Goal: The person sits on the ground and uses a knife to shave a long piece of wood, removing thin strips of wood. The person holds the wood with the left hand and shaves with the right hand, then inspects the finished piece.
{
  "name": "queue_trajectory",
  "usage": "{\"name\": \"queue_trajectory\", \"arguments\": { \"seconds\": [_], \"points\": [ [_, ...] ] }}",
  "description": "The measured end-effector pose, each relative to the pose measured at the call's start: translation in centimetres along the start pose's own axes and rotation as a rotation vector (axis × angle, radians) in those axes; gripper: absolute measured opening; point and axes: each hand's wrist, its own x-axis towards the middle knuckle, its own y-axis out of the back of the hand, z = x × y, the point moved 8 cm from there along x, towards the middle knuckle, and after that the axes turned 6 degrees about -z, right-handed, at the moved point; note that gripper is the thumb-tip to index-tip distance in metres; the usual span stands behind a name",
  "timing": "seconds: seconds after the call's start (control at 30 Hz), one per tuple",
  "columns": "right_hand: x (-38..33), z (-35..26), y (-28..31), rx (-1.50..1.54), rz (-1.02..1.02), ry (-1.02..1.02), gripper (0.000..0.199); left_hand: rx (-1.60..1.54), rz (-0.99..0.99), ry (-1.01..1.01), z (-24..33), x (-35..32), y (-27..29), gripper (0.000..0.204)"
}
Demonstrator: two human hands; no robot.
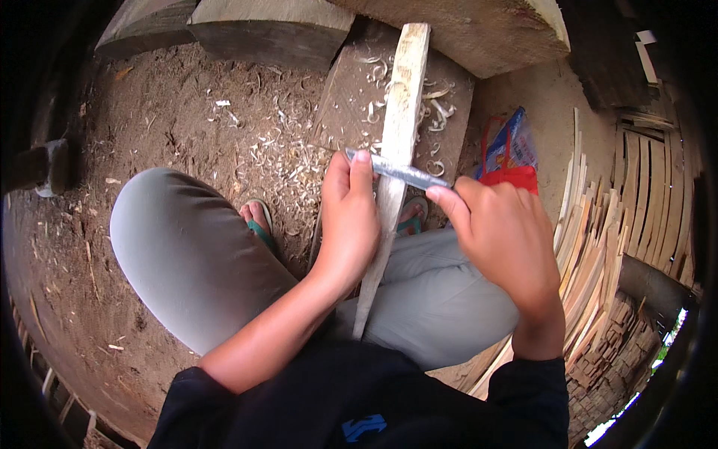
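Both hands (351, 217) gripping blade (400, 173) across wooden slat (396, 142), red-blue packet (510, 150) right

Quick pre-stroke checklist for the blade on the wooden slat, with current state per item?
1. Left hand gripping its end of the metal blade: ok, thumb pressed on top.
2. Right hand gripping the other end: ok, fingers closed round it.
3. Blade lying across the wooden slat, touching it: ok.
4. Slat's far end resting on the wooden block: ok; near end runs down between the knees, its seating is hidden.
5. Feet out of the blade's path: ok; sandalled left foot sits to the side of the slat.
6. Blade edge condition: cannot tell.
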Motion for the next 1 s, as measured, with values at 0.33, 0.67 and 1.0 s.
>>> {"name": "queue_trajectory", "arguments": {
  "seconds": [0.33,0.67,1.0],
  "points": [
    [-0.4,0.5,-0.1,0.017,-0.039,-0.064,0.047,0.016,-0.066,0.005,0.3,-0.1,-0.5,0.03],
    [-0.5,0.7,-0.4,0.047,-0.051,-0.111,0.049,-0.077,-0.099,0.103,0.1,-0.3,-0.9,0.029],
    [-0.5,0.7,0.3,0.064,-0.027,-0.078,0.049,-0.109,-0.049,0.102,0.2,-0.2,-1.3,0.031]
  ]
}}
